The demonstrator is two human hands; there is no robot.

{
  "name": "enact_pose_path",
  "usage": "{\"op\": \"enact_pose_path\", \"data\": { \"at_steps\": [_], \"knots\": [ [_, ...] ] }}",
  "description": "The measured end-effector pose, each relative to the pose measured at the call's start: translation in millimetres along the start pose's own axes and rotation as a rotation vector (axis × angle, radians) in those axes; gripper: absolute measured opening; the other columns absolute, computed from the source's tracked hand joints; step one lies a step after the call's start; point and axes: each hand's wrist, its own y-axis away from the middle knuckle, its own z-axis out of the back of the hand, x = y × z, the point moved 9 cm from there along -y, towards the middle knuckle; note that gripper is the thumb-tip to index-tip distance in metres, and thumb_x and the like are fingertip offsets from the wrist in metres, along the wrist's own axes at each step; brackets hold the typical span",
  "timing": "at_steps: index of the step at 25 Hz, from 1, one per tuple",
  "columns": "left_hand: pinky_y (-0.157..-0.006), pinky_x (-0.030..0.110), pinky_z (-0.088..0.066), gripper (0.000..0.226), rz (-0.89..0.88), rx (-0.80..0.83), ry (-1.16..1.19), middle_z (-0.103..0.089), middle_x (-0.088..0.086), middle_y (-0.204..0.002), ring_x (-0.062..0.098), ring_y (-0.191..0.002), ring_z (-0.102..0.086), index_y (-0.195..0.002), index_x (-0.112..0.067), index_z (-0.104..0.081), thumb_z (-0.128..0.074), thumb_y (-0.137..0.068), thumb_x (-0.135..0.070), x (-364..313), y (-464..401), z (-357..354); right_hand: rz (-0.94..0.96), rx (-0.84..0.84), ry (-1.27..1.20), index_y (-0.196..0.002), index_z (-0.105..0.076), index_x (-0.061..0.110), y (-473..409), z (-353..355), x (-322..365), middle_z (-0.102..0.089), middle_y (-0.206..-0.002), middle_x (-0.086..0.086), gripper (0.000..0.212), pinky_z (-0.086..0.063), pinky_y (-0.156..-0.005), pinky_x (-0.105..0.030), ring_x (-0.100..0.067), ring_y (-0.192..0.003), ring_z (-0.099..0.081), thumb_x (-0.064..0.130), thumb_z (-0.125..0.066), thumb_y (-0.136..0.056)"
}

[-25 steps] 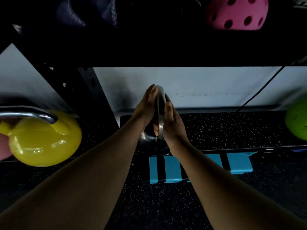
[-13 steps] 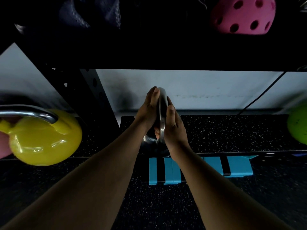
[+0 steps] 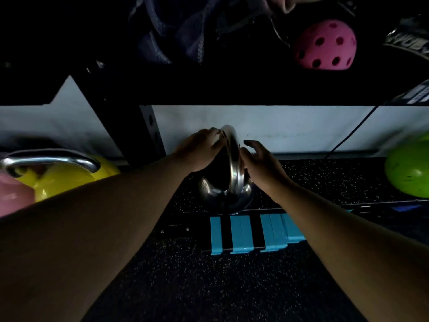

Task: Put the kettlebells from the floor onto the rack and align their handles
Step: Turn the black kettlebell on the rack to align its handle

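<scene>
A dark, shiny kettlebell [image 3: 210, 191] with a steel handle [image 3: 234, 163] stands on the rack's lower shelf [image 3: 325, 180], its handle edge-on to me. My left hand [image 3: 199, 149] curls its fingertips over the top left of the handle. To the right of the handle my right hand [image 3: 262, 163] hovers with its fingers spread, at most brushing it. A yellow kettlebell [image 3: 67, 180] with a silver handle sits on the shelf at the left, beside a pink one [image 3: 14, 196]. A green kettlebell [image 3: 408, 170] sits at the far right.
A black rack upright [image 3: 151, 131] stands between the yellow kettlebell and the dark one. Blue tape strips [image 3: 241, 233] mark the shelf's front edge. The upper shelf holds a pink perforated ball [image 3: 325, 45] and dark gear. A black cable [image 3: 348, 135] runs down the white wall. Speckled rubber floor lies below.
Both hands were pressed flat against the handle's sides. Now the right hand has opened and drawn off to the right, and the left has shifted to the handle's top.
</scene>
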Motion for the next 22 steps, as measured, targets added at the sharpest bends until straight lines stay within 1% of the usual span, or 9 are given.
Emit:
{"op": "enact_pose_path", "data": {
  "at_steps": [1,4,7,9,11,14,16,18,22],
  "knots": [
    [-0.102,0.044,-0.044,0.053,-0.053,0.024,-0.093,-0.051,0.012,-0.144,0.030,-0.126,-0.053,-0.144,-0.018,-0.041,-0.038,-0.099,-0.047,-2.5,8.4,5.1,0.021,-0.012,0.098,-0.140,-0.042,0.029,4.1,5.5,3.4,-0.069,-0.101,-0.002,0.044,-0.053,-0.063,-0.033,-0.017,-0.078,-0.066,0.045,-0.041,-0.099],
    [-0.100,0.046,-0.045,0.047,-0.167,0.147,-0.293,-0.055,0.010,-0.135,0.029,-0.121,-0.054,-0.139,-0.020,-0.046,-0.045,-0.097,-0.041,-1.7,34.0,9.5,0.127,-0.078,0.452,-0.140,-0.041,0.028,23.0,12.4,23.9,-0.055,-0.126,-0.011,0.046,-0.047,-0.088,-0.040,-0.027,-0.110,-0.055,0.045,-0.042,-0.097],
    [-0.103,0.047,-0.040,0.044,-0.289,0.204,-0.477,-0.056,0.006,-0.133,0.026,-0.122,-0.051,-0.135,-0.021,-0.051,-0.049,-0.094,-0.038,-0.3,62.3,10.3,0.233,-0.115,0.732,-0.136,-0.044,0.026,46.7,1.1,49.2,-0.048,-0.125,-0.011,0.047,-0.039,-0.086,-0.038,-0.029,-0.114,-0.047,0.043,-0.049,-0.093],
    [-0.106,0.044,-0.036,0.044,-0.320,0.166,-0.501,-0.053,0.004,-0.138,0.024,-0.128,-0.046,-0.135,-0.023,-0.051,-0.049,-0.094,-0.038,3.6,80.0,23.0,0.251,-0.102,0.772,-0.138,-0.041,0.027,57.9,-13.1,63.4,-0.046,-0.129,-0.009,0.051,-0.039,-0.088,-0.040,-0.030,-0.117,-0.044,0.042,-0.051,-0.091],
    [-0.108,0.043,-0.033,0.045,-0.350,0.128,-0.532,-0.051,0.002,-0.141,0.023,-0.132,-0.044,-0.136,-0.023,-0.051,-0.048,-0.094,-0.038,12.6,98.8,35.5,0.276,-0.079,0.795,-0.136,-0.044,0.028,67.3,-27.2,78.8,-0.040,-0.143,-0.009,0.048,-0.037,-0.094,-0.044,-0.031,-0.123,-0.041,0.042,-0.050,-0.091],
    [-0.106,0.043,-0.035,0.044,-0.337,0.095,-0.554,-0.056,0.003,-0.134,0.025,-0.129,-0.048,-0.129,-0.021,-0.057,-0.050,-0.089,-0.036,40.1,131.2,60.1,0.308,-0.070,0.746,-0.125,-0.052,0.032,85.3,-50.8,97.3,-0.033,-0.153,-0.005,0.037,-0.035,-0.103,-0.048,-0.030,-0.133,-0.034,0.042,-0.052,-0.090],
    [-0.104,0.045,-0.035,0.044,-0.295,0.033,-0.574,-0.057,0.005,-0.132,0.029,-0.127,-0.049,-0.125,-0.019,-0.060,-0.054,-0.084,-0.034,64.3,151.7,85.3,0.348,-0.031,0.704,-0.124,-0.054,0.028,93.5,-73.4,111.9,-0.047,-0.141,-0.005,0.037,-0.034,-0.106,-0.050,-0.031,-0.134,-0.038,0.042,-0.052,-0.090],
    [-0.105,0.047,-0.033,0.046,-0.248,-0.016,-0.565,-0.058,0.008,-0.132,0.033,-0.125,-0.049,-0.125,-0.016,-0.062,-0.055,-0.082,-0.032,93.9,170.9,115.3,0.400,0.008,0.700,-0.125,-0.055,0.025,97.2,-104.0,137.7,-0.054,-0.126,-0.007,0.038,-0.038,-0.103,-0.048,-0.033,-0.124,-0.046,0.040,-0.052,-0.091],
    [-0.103,0.047,-0.034,0.047,-0.179,-0.055,-0.589,-0.056,0.005,-0.133,0.032,-0.127,-0.048,-0.127,-0.023,-0.058,-0.053,-0.081,-0.034,170.8,204.5,168.8,0.468,0.049,0.650,-0.128,-0.054,0.026,99.4,-182.0,203.7,-0.054,-0.125,-0.006,0.039,-0.045,-0.095,-0.043,-0.031,-0.121,-0.047,0.040,-0.052,-0.092]
  ]
}}
